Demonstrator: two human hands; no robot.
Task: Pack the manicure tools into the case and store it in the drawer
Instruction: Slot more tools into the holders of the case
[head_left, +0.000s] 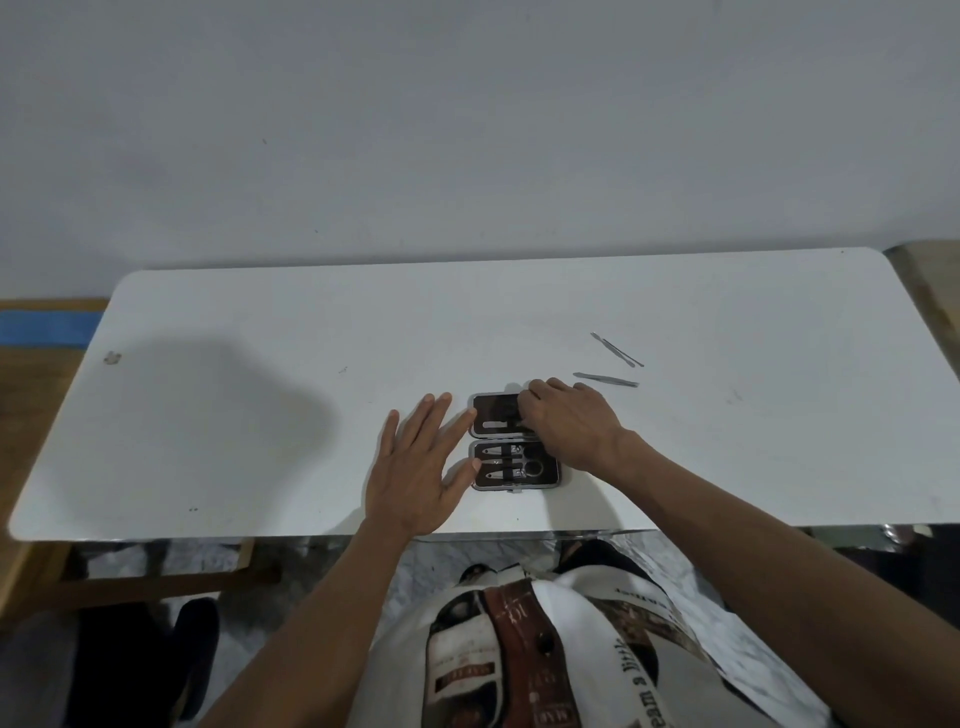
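Note:
A small dark manicure case (493, 410) lies open on the white table (260, 415), its two halves one behind the other. The near half holds two clippers and small scissors (511, 466). A thin metal tool lies in the far half. My left hand (421, 467) rests flat beside the case's left edge, fingers spread and touching it. My right hand (566, 423) covers the right part of the far half, fingers curled down into it; what they pinch is hidden. Loose tweezers (607, 380) and two thin metal sticks (618, 350) lie to the right, behind my right hand.
A wall stands right behind the table's far edge. A small scrap (111, 357) lies near the table's left end. Below the near edge are my patterned shirt (545, 649), a wooden frame (156, 571) and the floor. No drawer shows.

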